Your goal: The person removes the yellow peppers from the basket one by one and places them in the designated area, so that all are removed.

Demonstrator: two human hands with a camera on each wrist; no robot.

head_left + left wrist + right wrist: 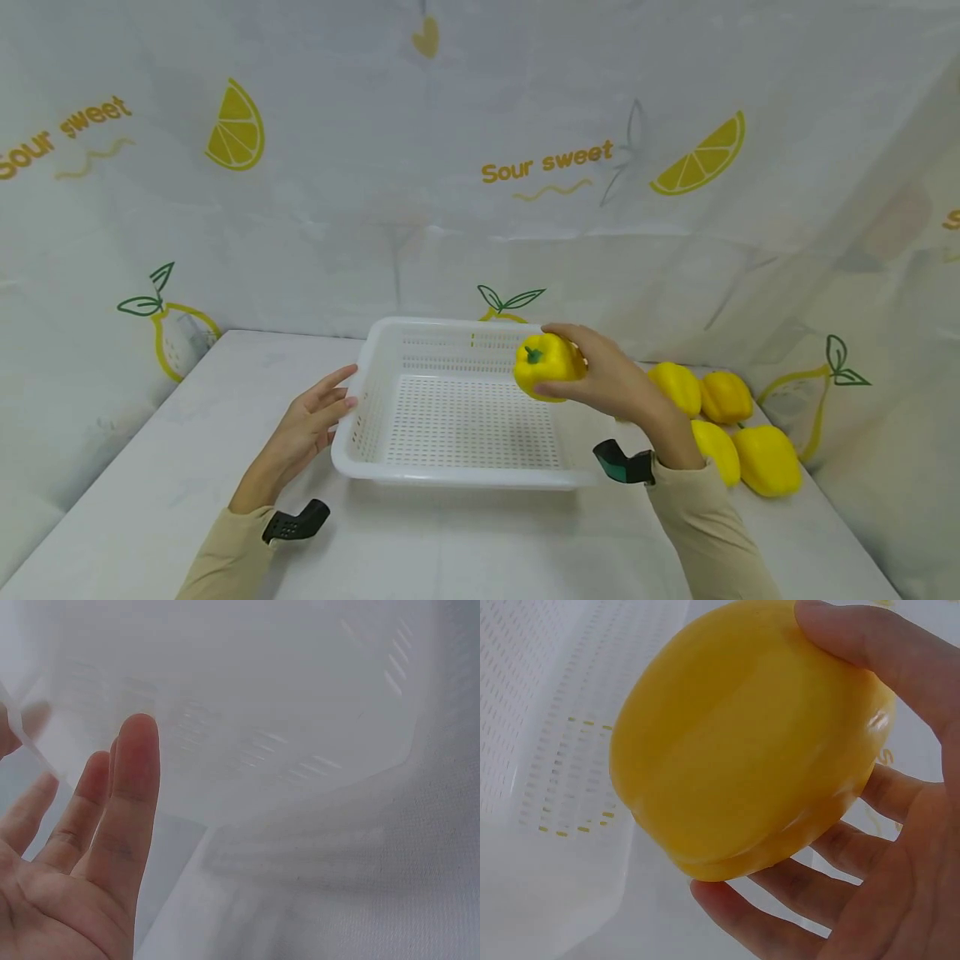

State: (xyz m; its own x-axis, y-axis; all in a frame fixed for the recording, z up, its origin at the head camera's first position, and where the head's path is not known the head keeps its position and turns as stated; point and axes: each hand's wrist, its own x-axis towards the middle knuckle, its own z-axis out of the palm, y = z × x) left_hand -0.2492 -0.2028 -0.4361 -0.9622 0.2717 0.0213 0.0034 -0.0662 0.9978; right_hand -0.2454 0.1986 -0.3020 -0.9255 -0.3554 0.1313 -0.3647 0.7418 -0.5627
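My right hand (611, 375) holds a yellow bell pepper (545, 367) over the right side of a white plastic basket (465, 479). The pepper's green stem faces left in the head view. In the right wrist view, thumb and fingers wrap the glossy pepper (742, 750) from opposite sides, with the perforated basket wall (577, 772) beside it. At the basket's left rim, my left hand (303, 425) touches with spread, fairly straight fingers. The left wrist view has these fingers (135, 765) against the translucent outer wall.
Several more yellow bell peppers (768, 462) lie grouped on the white table (450, 550) right of the basket, partly behind my right forearm. A white curtain (337, 208) printed with lemons and lettering hangs along the table's back edge.
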